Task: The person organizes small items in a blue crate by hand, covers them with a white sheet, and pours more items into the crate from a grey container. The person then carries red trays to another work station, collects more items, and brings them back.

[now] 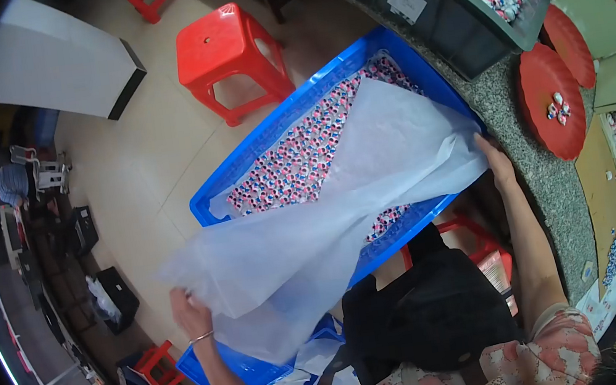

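Observation:
A thin, translucent white sheet [284,249] stretches in folds between my two hands. My left hand [190,313], with a bracelet at the wrist, is closed on its left edge. At the right end my right hand [496,161] grips the sheet's other edge, beside the rim of a blue crate [204,194]; its fingertips are partly hidden. Inside the crate lies a layer of many small pink, white and blue pieces [289,165] on a pale liner. The sheet hangs over the crate's near side and covers part of the pieces.
A dark grey bin [448,17] of similar pieces stands on the granite counter [547,194] at right, near red plates [554,100]. A red stool [230,56] stands beyond the crate. Another blue crate [241,366] sits below my left hand. People sit at far left.

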`<action>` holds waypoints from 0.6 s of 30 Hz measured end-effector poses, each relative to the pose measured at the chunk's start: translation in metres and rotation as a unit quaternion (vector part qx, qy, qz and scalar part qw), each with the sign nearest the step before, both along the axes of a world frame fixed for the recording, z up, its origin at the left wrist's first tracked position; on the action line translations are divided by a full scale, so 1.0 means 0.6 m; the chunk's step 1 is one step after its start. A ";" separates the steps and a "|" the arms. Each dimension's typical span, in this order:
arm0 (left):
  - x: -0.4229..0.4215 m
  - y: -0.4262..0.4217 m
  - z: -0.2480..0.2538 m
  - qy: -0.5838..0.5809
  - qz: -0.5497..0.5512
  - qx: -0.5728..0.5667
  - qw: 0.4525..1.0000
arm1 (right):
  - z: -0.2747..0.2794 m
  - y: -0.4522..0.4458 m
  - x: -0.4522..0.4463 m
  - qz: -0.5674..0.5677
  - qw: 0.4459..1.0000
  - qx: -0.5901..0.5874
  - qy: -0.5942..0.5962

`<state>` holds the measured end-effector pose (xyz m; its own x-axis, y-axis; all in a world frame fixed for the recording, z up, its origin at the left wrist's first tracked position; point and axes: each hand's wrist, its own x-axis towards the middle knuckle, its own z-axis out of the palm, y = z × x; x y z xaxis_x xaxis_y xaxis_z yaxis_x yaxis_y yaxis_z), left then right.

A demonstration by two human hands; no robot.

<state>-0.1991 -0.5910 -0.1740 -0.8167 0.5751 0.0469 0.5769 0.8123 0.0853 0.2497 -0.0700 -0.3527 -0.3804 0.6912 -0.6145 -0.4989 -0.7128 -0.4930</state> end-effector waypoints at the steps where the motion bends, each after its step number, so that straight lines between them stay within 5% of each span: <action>1: 0.021 0.103 0.022 -0.045 -0.046 0.122 0.990 | 0.049 -0.032 -0.020 0.085 0.952 0.133 -0.263; 2: 0.047 0.197 0.034 -0.038 -0.132 0.169 0.976 | 0.073 -0.051 -0.029 0.162 0.811 0.251 -0.502; 4: 0.081 0.335 0.050 -0.006 -0.344 0.099 0.934 | 0.052 -0.052 -0.006 0.145 0.806 0.241 -0.521; 6: 0.130 0.404 0.074 -0.197 -0.378 -0.149 0.892 | 0.005 -0.037 0.029 0.157 0.806 0.271 -0.502; 9: 0.153 0.389 0.000 -0.089 -0.437 -0.308 0.841 | -0.020 -0.014 0.068 0.201 0.743 0.343 -0.538; 12: 0.174 0.284 -0.017 -0.194 -0.327 -0.417 0.825 | -0.015 -0.018 0.090 0.214 0.634 0.401 -0.625; 16: 0.189 0.238 0.003 -0.317 -0.140 -0.339 0.875 | 0.010 -0.040 0.092 0.225 0.644 0.290 -0.671; 18: 0.145 0.210 -0.011 -0.145 -0.238 -0.159 0.947 | 0.001 -0.039 0.126 0.328 0.641 0.232 -0.654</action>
